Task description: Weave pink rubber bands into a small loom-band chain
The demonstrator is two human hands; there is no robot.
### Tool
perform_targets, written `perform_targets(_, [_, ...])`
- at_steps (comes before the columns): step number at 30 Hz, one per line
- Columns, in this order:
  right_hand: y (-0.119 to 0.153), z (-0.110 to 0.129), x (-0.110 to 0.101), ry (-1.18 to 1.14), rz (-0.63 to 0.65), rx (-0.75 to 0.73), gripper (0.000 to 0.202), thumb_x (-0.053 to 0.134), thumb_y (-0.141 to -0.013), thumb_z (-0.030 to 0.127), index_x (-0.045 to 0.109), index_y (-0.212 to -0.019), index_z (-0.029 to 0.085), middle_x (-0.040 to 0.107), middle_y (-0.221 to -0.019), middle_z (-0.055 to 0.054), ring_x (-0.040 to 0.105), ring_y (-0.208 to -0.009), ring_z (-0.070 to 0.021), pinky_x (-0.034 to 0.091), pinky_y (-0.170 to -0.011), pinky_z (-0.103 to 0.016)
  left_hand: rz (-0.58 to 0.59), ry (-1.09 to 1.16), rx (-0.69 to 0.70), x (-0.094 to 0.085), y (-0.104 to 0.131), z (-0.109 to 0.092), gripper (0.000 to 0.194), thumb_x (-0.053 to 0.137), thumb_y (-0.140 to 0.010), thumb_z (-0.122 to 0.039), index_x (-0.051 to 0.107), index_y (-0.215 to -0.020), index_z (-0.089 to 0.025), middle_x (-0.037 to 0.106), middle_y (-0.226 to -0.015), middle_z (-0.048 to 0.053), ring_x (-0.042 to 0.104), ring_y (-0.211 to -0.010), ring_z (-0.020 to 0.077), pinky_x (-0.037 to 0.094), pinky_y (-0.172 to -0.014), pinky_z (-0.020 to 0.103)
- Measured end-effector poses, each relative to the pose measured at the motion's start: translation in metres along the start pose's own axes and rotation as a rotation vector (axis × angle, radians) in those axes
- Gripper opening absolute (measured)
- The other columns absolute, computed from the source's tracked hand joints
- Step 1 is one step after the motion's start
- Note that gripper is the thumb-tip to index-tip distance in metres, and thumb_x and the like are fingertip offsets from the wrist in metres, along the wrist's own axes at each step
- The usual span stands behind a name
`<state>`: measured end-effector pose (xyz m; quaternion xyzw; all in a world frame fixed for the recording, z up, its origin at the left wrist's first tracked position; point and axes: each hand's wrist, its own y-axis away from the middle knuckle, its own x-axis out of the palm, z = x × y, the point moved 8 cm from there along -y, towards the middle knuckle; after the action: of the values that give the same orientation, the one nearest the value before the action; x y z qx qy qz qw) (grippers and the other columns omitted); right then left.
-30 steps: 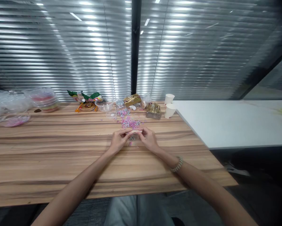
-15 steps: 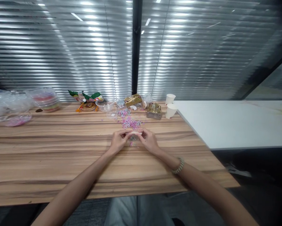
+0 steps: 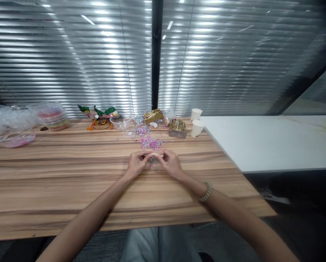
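Note:
My left hand [image 3: 137,163] and my right hand [image 3: 171,163] meet over the wooden table, fingertips nearly touching. Both are closed in a pinch, thumbs against fingers. Whatever sits between the fingertips is too small and blurred to name. Just below the fingers hangs or lies a small greenish-grey loop [image 3: 153,160], and I cannot tell whether it is held. A few pink bits [image 3: 151,167] rest on the wood under the hands. Right beyond the fingers spreads a pile of small pink, purple and pale link-like pieces [image 3: 151,143].
Along the back stand a clear tub [image 3: 121,123], a small clear container [image 3: 139,125], gold packets [image 3: 177,128], green snack bags [image 3: 105,111] and two paper cups [image 3: 197,128]. Stacked plastic tubs [image 3: 51,115] and clear bags [image 3: 12,118] are at left. A white table [image 3: 272,143] adjoins at right.
The view has shifted very slightly. Both hands keep the same pinch in the same place, with barely any finger movement.

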<state>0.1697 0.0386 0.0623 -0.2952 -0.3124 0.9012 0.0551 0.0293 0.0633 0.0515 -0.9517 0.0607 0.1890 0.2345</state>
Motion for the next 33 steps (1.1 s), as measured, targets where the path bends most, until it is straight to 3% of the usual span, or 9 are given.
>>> perform_targets(12, [-0.001,-0.004,0.003,-0.065,0.034,0.001,0.011,0.053,-0.081,0.025,0.059,-0.085,0.017,0.062,-0.079,-0.003,0.055,-0.071,-0.0147,0.042,-0.065,-0.023,0.008,0.035,-0.028,0.002,-0.001,0.008,0.024,0.059,-0.074,-0.035,0.068,-0.089,-0.018,0.069,-0.089,0.006,0.063,-0.078,0.0195,0.049,-0.073,0.029])
perform_targets(33, [-0.003,-0.003,0.005,-0.08,0.075,-0.004,0.011,0.054,-0.08,0.022,0.06,-0.089,0.017,0.063,-0.084,-0.003,0.056,-0.076,-0.0156,0.042,-0.069,-0.025,-0.018,0.001,-0.034,-0.001,-0.001,0.009,0.023,0.061,-0.072,-0.032,0.067,-0.089,-0.017,0.069,-0.086,0.006,0.063,-0.075,0.0184,0.05,-0.069,0.028])
